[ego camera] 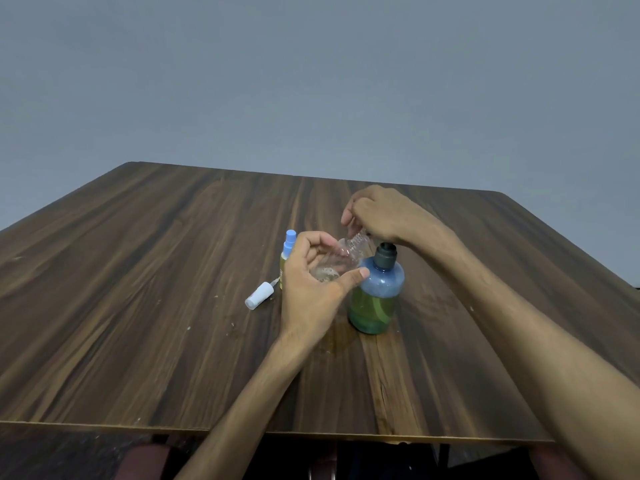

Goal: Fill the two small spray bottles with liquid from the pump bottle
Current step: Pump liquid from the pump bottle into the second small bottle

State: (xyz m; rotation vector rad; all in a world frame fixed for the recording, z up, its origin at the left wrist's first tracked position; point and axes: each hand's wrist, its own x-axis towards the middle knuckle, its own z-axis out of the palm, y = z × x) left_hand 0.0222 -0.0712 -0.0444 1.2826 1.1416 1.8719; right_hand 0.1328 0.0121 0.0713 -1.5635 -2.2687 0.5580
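Clear spray bottle gripped by left hand — right hand pinches its neck; no label legible.

The tabletop is dark streaked wood-grain laminate, smooth with a dull sheen. On it the pump bottle is translucent blue-green plastic with a matt grey collar; beside it, the small spray bottle is clear, glossy plastic.

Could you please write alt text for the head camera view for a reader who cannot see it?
A person's left hand holds a clear small spray bottle tilted under the pump bottle, whose top the right hand covers. A second spray bottle stands behind, and a white spray cap lies on the wooden table.
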